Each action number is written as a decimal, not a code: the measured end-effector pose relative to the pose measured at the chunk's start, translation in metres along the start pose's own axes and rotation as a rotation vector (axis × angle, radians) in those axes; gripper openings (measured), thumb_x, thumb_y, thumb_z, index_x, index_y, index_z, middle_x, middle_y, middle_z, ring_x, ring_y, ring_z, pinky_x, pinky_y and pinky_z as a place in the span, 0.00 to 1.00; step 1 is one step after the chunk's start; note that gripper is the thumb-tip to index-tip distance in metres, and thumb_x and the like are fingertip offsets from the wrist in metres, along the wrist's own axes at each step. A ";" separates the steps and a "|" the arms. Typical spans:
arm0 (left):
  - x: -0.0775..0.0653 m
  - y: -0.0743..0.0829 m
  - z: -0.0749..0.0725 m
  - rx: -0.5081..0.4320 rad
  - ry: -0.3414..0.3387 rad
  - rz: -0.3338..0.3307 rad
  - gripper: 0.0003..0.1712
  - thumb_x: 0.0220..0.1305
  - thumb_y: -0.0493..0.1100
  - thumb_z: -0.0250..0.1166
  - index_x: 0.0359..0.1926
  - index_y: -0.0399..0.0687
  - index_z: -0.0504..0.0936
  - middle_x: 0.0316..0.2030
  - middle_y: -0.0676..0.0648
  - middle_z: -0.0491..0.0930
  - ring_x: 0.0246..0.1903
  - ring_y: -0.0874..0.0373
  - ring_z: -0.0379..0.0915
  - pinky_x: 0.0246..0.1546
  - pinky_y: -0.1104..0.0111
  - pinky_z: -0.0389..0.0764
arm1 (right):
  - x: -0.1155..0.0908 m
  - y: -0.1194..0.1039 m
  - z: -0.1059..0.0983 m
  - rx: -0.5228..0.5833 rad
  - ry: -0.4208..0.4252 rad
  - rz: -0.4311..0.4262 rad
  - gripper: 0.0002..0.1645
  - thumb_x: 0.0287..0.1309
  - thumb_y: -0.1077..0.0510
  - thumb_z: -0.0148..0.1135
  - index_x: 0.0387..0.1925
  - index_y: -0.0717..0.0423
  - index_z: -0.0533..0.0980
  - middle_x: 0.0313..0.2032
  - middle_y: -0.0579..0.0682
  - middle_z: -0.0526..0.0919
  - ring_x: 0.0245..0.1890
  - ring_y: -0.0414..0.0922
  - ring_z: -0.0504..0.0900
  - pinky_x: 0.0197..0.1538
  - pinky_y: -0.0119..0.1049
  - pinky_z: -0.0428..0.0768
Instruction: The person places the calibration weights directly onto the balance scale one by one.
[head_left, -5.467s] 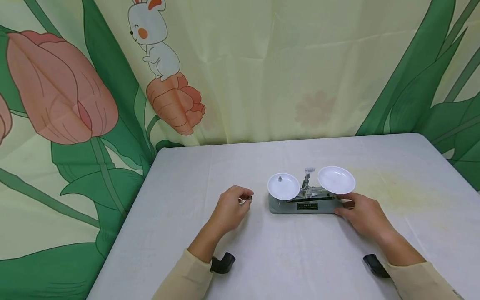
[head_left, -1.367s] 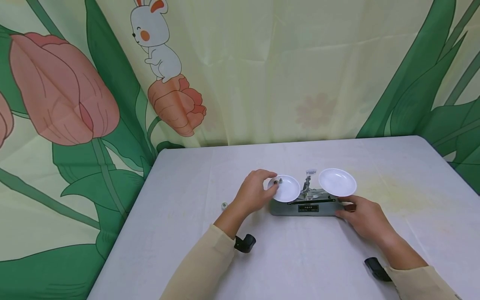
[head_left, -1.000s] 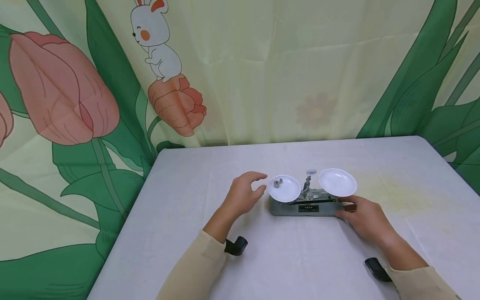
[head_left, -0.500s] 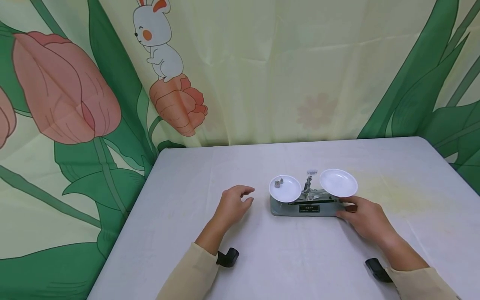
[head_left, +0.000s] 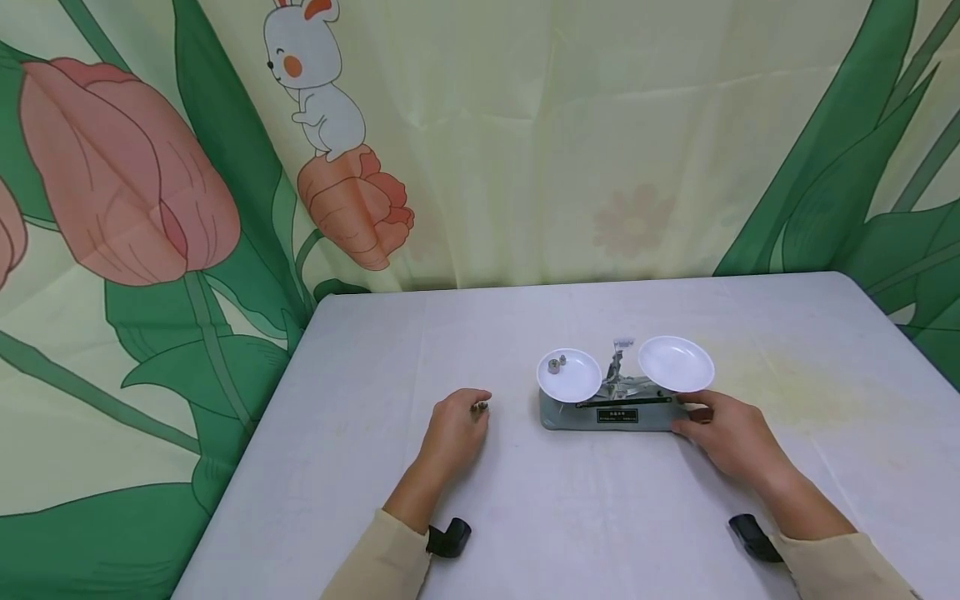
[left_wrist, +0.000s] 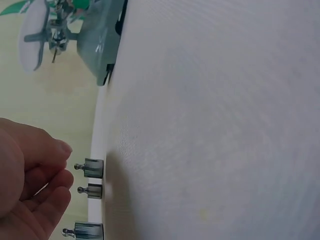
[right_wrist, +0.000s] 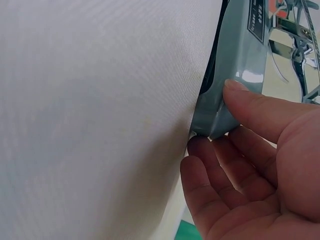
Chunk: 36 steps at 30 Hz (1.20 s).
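A grey balance scale (head_left: 570,417) with two white pans stands on the table. Two small metal weights (head_left: 553,366) sit in its left pan (head_left: 573,387); its right pan (head_left: 675,363) bears nothing. Left of the scale, my left hand (head_left: 453,429) is low over the table. Its fingers bend loosely beside several knobbed weights (left_wrist: 93,168) that stand upright on the cloth in the left wrist view, with a narrow gap between fingertips and knobs. My right hand (head_left: 731,429) holds the right end of the scale's base, thumb on its front face (right_wrist: 245,65).
A white cloth covers the table (head_left: 600,517). Behind the far edge hangs a curtain (head_left: 525,167) printed with tulips, leaves and a rabbit on a carrot. The scale's thin metal pointer and beam (head_left: 617,375) rise between the pans.
My left hand set a second weight in the left pan, let go, and moved left and down to the weights on the table. My right hand has stayed on the base.
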<state>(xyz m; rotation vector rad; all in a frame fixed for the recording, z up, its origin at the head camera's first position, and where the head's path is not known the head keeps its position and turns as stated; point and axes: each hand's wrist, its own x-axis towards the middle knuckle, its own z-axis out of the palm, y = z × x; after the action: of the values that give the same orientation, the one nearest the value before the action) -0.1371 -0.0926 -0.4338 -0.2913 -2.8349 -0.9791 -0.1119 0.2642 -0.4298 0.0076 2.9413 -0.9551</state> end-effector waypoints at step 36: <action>0.005 0.001 0.006 0.033 -0.082 -0.094 0.10 0.62 0.30 0.69 0.45 0.37 0.86 0.42 0.44 0.85 0.48 0.50 0.82 0.47 0.61 0.82 | 0.000 0.001 -0.002 0.010 0.005 -0.017 0.30 0.57 0.54 0.71 0.56 0.68 0.76 0.46 0.67 0.84 0.49 0.65 0.81 0.49 0.61 0.75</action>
<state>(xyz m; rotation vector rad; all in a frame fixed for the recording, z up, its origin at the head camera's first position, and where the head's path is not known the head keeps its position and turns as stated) -0.1421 -0.0870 -0.4370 -0.2002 -2.9601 -0.9581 -0.1115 0.2666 -0.4289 -0.0145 2.9454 -0.9732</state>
